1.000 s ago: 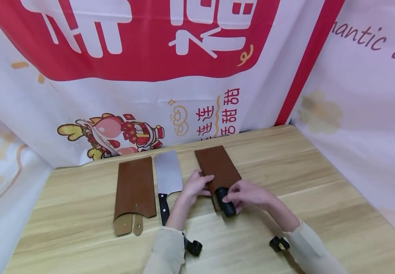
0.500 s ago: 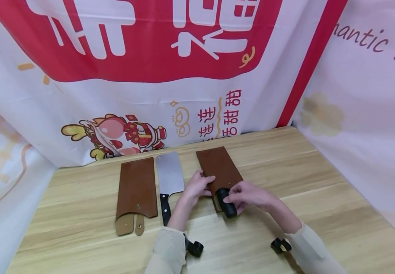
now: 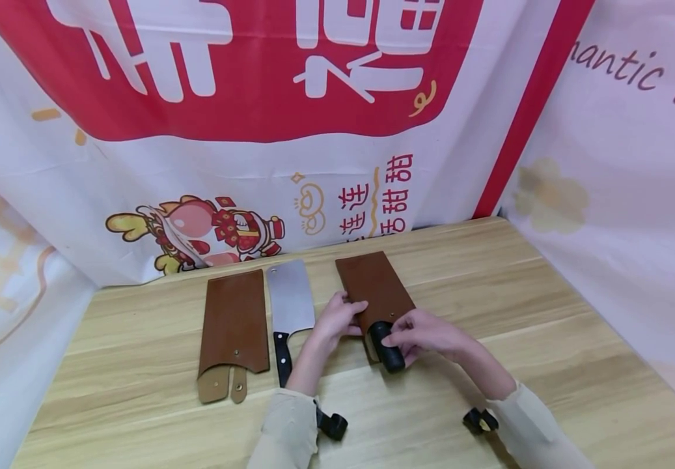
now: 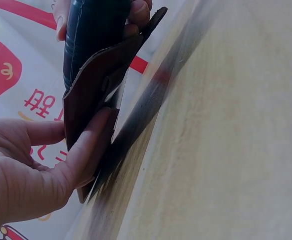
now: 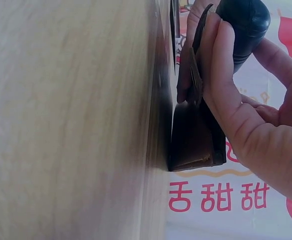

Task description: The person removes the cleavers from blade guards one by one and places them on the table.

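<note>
A brown leather knife sheath (image 3: 375, 284) lies to the right of the cleaver, its mouth toward me. My left hand (image 3: 337, 316) pinches its left edge, thumb on one face and fingers on the other, as the left wrist view shows. A thick, rounded black handle (image 3: 386, 346) sticks out of the sheath's mouth; whatever it belongs to is hidden inside the leather. My right hand (image 3: 425, 333) pinches this handle (image 5: 245, 25) from the right, with fingers also behind the sheath's tan flap. In the right wrist view the sheath (image 5: 198, 135) is tilted up off the table.
A cleaver (image 3: 290, 296) with a black riveted handle lies left of my left hand, its blade away from me. Beside it is a second brown sheath (image 3: 234, 319) with a tan flap and strap. The wooden table (image 3: 548, 352) meets a printed cloth (image 3: 442, 163) at the back.
The head view has shifted slightly. Both hands keep their hold on the sheath and the black handle, with no visible movement of either.
</note>
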